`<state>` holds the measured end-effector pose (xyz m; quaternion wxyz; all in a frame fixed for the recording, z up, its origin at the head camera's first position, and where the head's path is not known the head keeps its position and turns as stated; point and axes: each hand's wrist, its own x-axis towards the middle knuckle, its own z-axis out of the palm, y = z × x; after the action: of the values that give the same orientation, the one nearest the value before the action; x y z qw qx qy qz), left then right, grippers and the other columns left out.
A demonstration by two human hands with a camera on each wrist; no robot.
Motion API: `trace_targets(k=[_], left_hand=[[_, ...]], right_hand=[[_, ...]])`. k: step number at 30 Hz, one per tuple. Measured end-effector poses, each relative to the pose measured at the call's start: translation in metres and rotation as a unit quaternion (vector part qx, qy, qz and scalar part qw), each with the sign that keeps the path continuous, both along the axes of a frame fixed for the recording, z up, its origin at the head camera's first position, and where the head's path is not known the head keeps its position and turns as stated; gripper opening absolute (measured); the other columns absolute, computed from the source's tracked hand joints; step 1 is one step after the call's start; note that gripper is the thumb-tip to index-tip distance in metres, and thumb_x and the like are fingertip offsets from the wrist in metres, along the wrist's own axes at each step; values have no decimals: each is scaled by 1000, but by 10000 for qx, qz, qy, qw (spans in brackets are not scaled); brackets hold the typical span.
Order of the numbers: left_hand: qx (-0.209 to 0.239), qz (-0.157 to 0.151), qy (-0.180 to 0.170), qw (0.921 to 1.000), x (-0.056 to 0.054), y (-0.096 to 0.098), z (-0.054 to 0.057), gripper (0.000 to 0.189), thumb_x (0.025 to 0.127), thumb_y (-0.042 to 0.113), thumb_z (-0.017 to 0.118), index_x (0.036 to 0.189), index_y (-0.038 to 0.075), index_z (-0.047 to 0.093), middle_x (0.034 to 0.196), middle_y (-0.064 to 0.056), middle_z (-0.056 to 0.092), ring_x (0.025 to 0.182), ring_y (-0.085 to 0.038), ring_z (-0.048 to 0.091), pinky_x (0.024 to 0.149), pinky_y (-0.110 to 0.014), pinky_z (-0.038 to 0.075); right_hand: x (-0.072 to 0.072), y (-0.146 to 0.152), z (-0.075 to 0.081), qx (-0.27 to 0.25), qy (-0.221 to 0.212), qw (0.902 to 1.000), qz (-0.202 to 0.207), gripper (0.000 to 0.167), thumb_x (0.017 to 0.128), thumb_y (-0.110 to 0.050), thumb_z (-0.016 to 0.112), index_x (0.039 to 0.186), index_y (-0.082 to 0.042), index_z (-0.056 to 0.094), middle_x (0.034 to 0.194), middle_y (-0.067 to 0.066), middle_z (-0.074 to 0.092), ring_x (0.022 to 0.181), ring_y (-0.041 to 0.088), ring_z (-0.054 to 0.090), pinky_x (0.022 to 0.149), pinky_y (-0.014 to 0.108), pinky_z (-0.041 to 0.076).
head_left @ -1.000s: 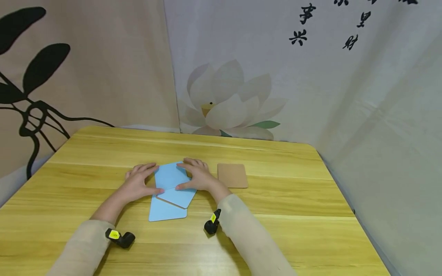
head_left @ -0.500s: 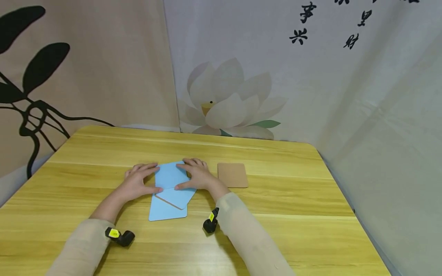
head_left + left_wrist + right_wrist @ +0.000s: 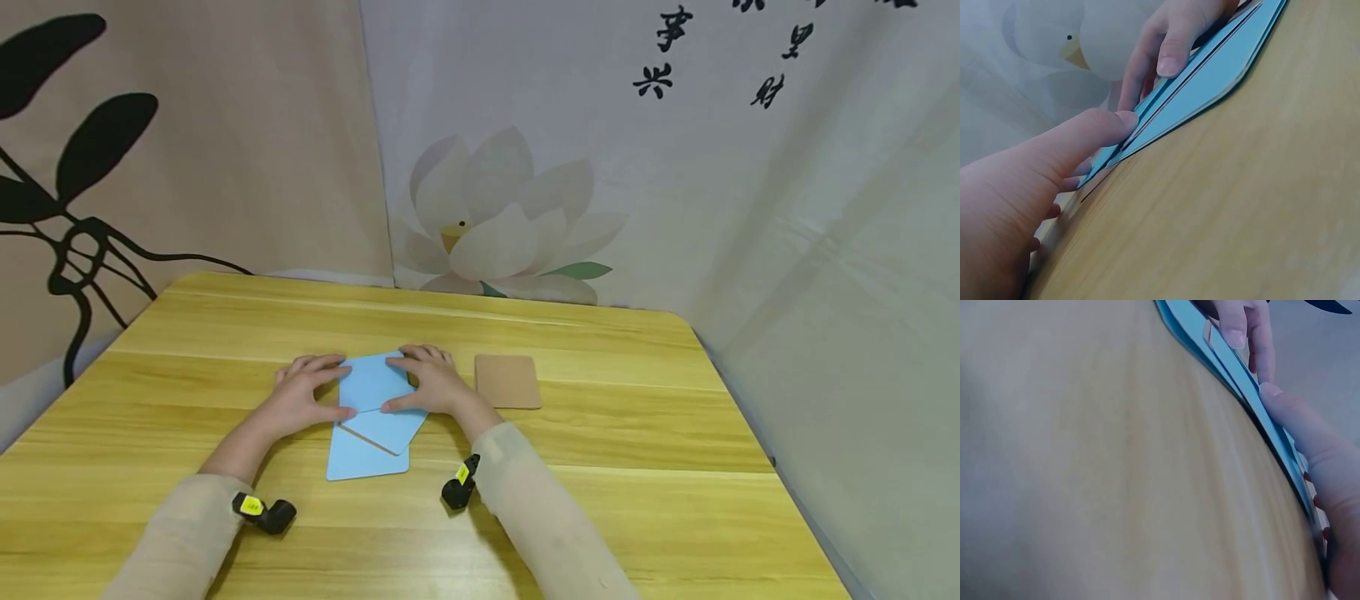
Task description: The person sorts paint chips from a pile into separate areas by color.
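Observation:
Several flat blue pieces of thin board lie overlapped on the table, with an upper blue square [image 3: 372,382] on top. Beneath it a tilted blue piece [image 3: 392,427] shows a brown edge, and another blue piece [image 3: 367,461] sticks out toward the front. My left hand [image 3: 303,396] touches the stack's left side, thumb [image 3: 1113,127] on the blue surface and fingers spread at the far corner. On the right side, my right hand [image 3: 433,383] rests with its thumb [image 3: 1285,412] on the blue and fingers extended to the far edge. The overlap partly hides the lower pieces.
A brown square board [image 3: 507,382] lies flat on the wooden table [image 3: 600,517], just right of my right hand. Printed cloth [image 3: 510,208] hangs behind the table's far edge. Both wrists carry small black cameras, one at the left sleeve [image 3: 180,525].
Both hands stay almost where they were on the blue pieces. The whole view shifts very slightly.

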<state>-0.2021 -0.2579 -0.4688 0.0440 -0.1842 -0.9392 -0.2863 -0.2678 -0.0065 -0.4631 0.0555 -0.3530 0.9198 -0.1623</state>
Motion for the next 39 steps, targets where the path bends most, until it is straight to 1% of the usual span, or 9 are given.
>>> trace_targets(k=[4, 8, 15, 19, 24, 29, 31, 36, 39], left_hand=[[44, -24, 43, 10000, -1, 1, -2, 79, 76, 50, 77, 133, -1, 55, 144, -19, 40, 130, -41, 26, 95, -59, 16], [159, -55, 126, 9998, 0, 3, -1, 78, 75, 48, 78, 132, -1, 56, 143, -18, 41, 130, -40, 26, 96, -59, 16], [382, -175, 405, 9983, 4, 10, 1, 77, 73, 42, 81, 132, -1, 56, 143, -16, 41, 129, -39, 28, 96, -61, 17], [441, -267, 489, 9975, 6, 16, 2, 76, 73, 39, 82, 132, -1, 56, 144, -15, 41, 131, -40, 26, 96, -62, 16], [599, -429, 534, 9959, 10, 27, 5, 76, 72, 37, 83, 132, -2, 55, 144, -15, 40, 131, -40, 25, 96, -64, 14], [621, -529, 656, 9945, 14, 41, 8, 78, 70, 40, 84, 131, -1, 57, 142, -15, 41, 130, -37, 26, 97, -63, 14], [609, -544, 696, 9942, 16, 48, 10, 78, 70, 42, 84, 130, -1, 58, 142, -14, 42, 130, -36, 27, 97, -62, 15], [624, -596, 728, 9936, 20, 63, 11, 79, 69, 44, 84, 130, 1, 58, 142, -12, 42, 130, -33, 28, 97, -60, 17], [624, -632, 705, 9936, 22, 72, 11, 80, 69, 45, 84, 131, 2, 58, 143, -11, 43, 130, -31, 28, 98, -59, 17]], right_hand=[[2, 3, 0, -130, -35, 9999, -27, 85, 75, -68, 66, 146, -29, 42, 153, -2, 29, 139, 21, 21, 110, 43, 16], [6, 6, 0, -378, -88, 9992, -56, 85, 75, -66, 68, 146, -27, 42, 153, 0, 29, 139, 22, 21, 110, 43, 15], [17, 15, 4, -797, -78, 9966, -168, 85, 74, -63, 71, 145, -25, 44, 153, 4, 29, 140, 25, 21, 110, 46, 15], [25, 22, 8, -892, -26, 9956, -271, 85, 74, -62, 72, 145, -25, 44, 154, 4, 28, 140, 26, 19, 110, 49, 16], [35, 34, 11, -1064, 108, 9938, -296, 84, 74, -59, 73, 145, -22, 45, 153, 6, 29, 139, 28, 21, 108, 54, 17], [43, 49, 12, -1021, 319, 9936, -357, 85, 73, -59, 74, 144, -22, 46, 152, 7, 31, 138, 26, 23, 108, 56, 16], [46, 55, 14, -1014, 318, 9935, -397, 85, 73, -59, 74, 144, -22, 46, 152, 7, 31, 138, 27, 23, 109, 55, 16], [57, 71, 20, -1068, 230, 9930, -451, 85, 72, -57, 76, 143, -19, 48, 151, 9, 32, 139, 37, 21, 109, 55, 15], [62, 80, 22, -1038, 212, 9932, -480, 85, 72, -57, 76, 143, -19, 48, 151, 9, 32, 139, 36, 21, 108, 55, 15]])
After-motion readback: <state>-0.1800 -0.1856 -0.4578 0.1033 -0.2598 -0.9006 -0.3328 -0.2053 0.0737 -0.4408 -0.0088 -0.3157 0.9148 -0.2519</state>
